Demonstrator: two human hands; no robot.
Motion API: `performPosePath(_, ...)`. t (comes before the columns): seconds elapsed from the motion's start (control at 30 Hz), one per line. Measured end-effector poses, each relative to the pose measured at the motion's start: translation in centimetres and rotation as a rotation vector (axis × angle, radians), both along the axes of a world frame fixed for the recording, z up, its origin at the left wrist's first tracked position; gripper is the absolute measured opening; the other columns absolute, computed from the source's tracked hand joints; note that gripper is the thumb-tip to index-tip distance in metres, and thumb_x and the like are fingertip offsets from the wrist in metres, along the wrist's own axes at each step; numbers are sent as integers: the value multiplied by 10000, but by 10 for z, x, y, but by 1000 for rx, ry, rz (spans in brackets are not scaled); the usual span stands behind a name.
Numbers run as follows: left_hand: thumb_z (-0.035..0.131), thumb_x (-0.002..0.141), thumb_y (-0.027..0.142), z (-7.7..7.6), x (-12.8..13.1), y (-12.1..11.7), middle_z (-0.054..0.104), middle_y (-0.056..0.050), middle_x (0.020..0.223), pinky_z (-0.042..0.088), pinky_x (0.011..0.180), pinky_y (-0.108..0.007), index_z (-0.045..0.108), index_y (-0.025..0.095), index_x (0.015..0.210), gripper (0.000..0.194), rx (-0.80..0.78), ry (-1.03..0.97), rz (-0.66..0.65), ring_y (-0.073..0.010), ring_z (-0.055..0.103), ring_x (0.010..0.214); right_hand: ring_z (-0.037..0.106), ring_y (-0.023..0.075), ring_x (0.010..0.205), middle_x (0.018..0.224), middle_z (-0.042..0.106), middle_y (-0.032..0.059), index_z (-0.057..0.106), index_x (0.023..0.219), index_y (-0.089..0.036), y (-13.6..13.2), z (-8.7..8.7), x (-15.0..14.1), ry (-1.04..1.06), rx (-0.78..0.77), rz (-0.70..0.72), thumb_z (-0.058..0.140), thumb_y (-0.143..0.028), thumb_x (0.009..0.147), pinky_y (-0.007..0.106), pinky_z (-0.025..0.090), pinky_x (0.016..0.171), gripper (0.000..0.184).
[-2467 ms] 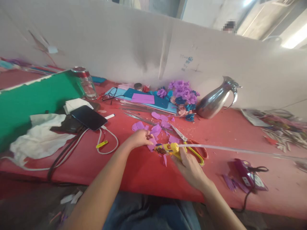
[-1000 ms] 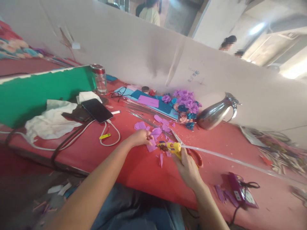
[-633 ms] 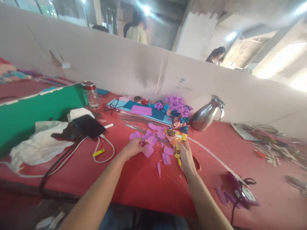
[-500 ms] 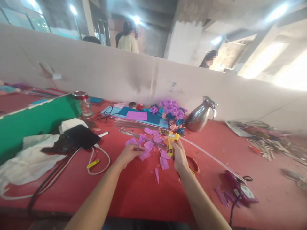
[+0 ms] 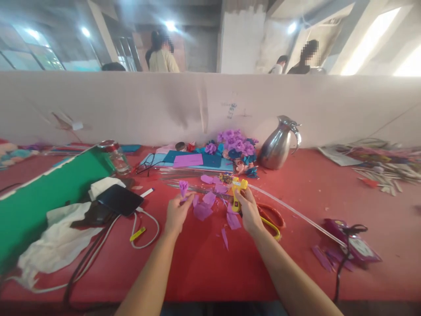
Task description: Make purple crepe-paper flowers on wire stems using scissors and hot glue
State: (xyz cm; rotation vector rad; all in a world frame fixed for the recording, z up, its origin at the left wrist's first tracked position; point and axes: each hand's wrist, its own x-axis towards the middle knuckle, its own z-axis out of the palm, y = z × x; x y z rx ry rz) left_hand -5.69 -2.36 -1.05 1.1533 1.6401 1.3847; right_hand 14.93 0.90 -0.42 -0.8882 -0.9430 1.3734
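Between the fingers of my left hand (image 5: 177,214) is a small purple paper flower (image 5: 183,188), its bloom pointing up. My right hand (image 5: 250,213) is wrapped round a yellow glue gun (image 5: 237,195), whose nozzle end is hard to make out. Loose purple paper petals (image 5: 203,210) lie on the red table between the two hands. Just right of my right hand rest scissors (image 5: 270,219) with red and yellow handles, their blades hidden. Finished purple paper flowers (image 5: 235,142) are heaped with blue and pink ones behind the glue gun.
A steel jug (image 5: 278,145) stands at the back right. On the left are a phone (image 5: 121,199) with a white cable, a glass jar (image 5: 116,160) and a green board (image 5: 62,193). A purple box (image 5: 358,245) with a black cord lies right. People are beyond the partition (image 5: 148,103).
My left hand has lifted the paper flower up off the petals and turned it upright. My right hand still holds the glue gun. The head view has levelled out.
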Motion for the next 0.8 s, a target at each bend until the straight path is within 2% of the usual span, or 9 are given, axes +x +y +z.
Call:
performPosePath(0.07, 638, 724, 463, 8, 12, 0, 737, -79, 942, 457, 829, -321, 728, 167, 933, 373, 23, 11, -40, -252, 641, 917, 537, 97, 603, 797, 609, -44, 570, 971, -225, -1, 2, -3, 10, 8, 16, 662, -413, 736, 197, 403, 533, 315)
performPosePath(0.17, 671, 695, 430, 20, 40, 0, 746, -65, 928, 446, 881, -339, 745, 186, 901, 328, -44, -2, -207, -263, 645, 940, 594, 134, 723, 891, 641, -6, 598, 964, -223, -5, 8, -9, 36, 26, 63, 664, -429, 734, 219, 460, 603, 315)
performPosePath(0.23, 674, 691, 404, 26, 58, 0, 746, -57, 897, 455, 869, -333, 744, 182, 906, 316, -39, -58, -270, -252, 646, 928, 614, 155, 758, 893, 651, 8, 605, 957, -216, -9, 13, -13, 86, 22, 99, 669, -434, 737, 244, 486, 646, 316)
performPosePath(0.37, 680, 669, 417, 27, 80, -2, 706, -34, 701, 491, 701, -307, 731, 168, 833, 302, -21, -180, -222, -226, 641, 773, 622, 143, 699, 873, 661, 3, 622, 963, -219, -15, 24, -17, 203, -14, 153, 692, -405, 736, 238, 489, 606, 302)
performPosePath(0.43, 666, 678, 441, 23, 85, -4, 673, -19, 652, 487, 658, -298, 717, 166, 786, 299, -23, -210, -198, -212, 625, 723, 619, 136, 677, 875, 667, 4, 631, 955, -219, -19, 27, -18, 222, 6, 159, 698, -380, 736, 226, 480, 572, 280)
performPosePath(0.57, 668, 683, 447, 17, 86, -10, 655, -10, 657, 484, 674, -308, 718, 174, 756, 287, -18, -204, -253, -210, 607, 712, 623, 160, 673, 886, 687, 19, 631, 1002, -226, -23, 27, -22, 164, 73, 135, 693, -361, 736, 245, 484, 548, 304)
performPosePath(0.7, 656, 694, 460, 15, 85, -13, 669, -12, 683, 486, 690, -325, 734, 213, 767, 269, 18, -222, -317, -225, 607, 729, 644, 208, 752, 834, 702, 32, 643, 1035, -221, -27, 25, -22, 98, 86, 141, 698, -374, 731, 287, 511, 604, 345)
performPosePath(0.8, 662, 686, 474, 14, 85, -16, 667, -11, 655, 486, 648, -323, 740, 230, 778, 272, 20, -254, -326, -229, 606, 703, 644, 227, 829, 888, 702, 50, 655, 1011, -211, -33, 26, -16, 58, 93, 164, 683, -388, 749, 322, 523, 678, 317)
